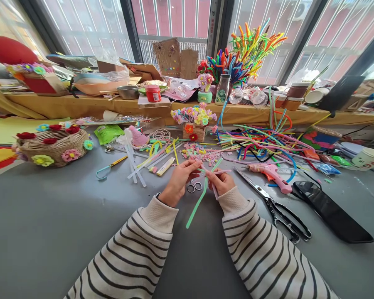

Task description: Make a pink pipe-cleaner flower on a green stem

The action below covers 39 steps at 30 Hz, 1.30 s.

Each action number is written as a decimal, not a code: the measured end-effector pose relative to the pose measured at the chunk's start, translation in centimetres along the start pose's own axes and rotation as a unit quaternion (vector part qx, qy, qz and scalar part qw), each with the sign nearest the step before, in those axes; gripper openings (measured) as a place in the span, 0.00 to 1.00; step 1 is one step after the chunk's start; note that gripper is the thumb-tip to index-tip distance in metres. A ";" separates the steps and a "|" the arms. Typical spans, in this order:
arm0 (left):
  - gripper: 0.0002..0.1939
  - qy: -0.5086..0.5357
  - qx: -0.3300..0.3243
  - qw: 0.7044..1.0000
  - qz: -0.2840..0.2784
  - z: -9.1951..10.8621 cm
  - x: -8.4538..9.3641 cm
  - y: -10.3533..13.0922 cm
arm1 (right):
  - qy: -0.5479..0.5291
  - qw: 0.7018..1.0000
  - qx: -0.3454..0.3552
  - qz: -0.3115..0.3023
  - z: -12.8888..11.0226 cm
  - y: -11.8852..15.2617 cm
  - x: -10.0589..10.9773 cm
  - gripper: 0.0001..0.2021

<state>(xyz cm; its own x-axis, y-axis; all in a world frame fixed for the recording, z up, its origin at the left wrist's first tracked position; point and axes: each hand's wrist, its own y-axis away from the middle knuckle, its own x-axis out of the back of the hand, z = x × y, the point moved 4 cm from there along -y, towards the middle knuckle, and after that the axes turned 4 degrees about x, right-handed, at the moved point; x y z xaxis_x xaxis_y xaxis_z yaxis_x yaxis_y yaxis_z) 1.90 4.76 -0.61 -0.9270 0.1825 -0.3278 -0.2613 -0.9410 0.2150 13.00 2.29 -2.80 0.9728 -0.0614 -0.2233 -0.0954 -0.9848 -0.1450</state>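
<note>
Left fingers [193, 166] and right fingers [216, 179] pinch crossed strips [195, 209], gray tabletop [193, 263] stretching between sleeves [124, 257].

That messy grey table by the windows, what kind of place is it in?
Probably a craft room or workshop: there's a pink glue gun, big scissors and a bunch of colourful fuzzy stems.

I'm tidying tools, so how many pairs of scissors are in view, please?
2: small scissors, partly hidden, between the left hand and right hand; large black-handled scissors beside the glue gun. Clutter may hide others.
</note>
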 end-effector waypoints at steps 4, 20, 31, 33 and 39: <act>0.10 -0.032 0.005 0.999 -0.021 0.0 -0.3 0.1 | -0.012 1.000 -0.015 0.002 0.4 -0.1 0.4 0.15; 0.11 -0.049 0.028 0.998 -0.033 -0.7 -0.9 0.2 | -0.019 0.997 0.006 0.073 0.2 -0.4 1.6 0.14; 0.12 -0.106 0.027 0.991 -0.074 -0.4 -0.5 0.1 | 0.013 0.997 0.016 0.081 -0.1 -0.5 1.1 0.15; 0.12 -0.107 0.032 0.991 -0.078 -0.3 -0.5 0.1 | 0.002 0.997 0.001 0.082 -0.1 -0.5 1.2 0.15; 0.12 -0.091 0.053 0.992 -0.069 -0.4 -0.3 0.1 | -0.016 0.990 -0.018 0.139 -0.8 -0.4 2.2 0.14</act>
<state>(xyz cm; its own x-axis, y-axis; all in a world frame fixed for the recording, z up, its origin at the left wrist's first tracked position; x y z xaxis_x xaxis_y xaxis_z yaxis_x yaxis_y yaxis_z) 2.27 4.54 -0.85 -0.9114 0.3646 -0.1906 -0.4064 -0.8703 0.2784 15.29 2.47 -2.47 0.9030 -0.3254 -0.2805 -0.3496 -0.9361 -0.0397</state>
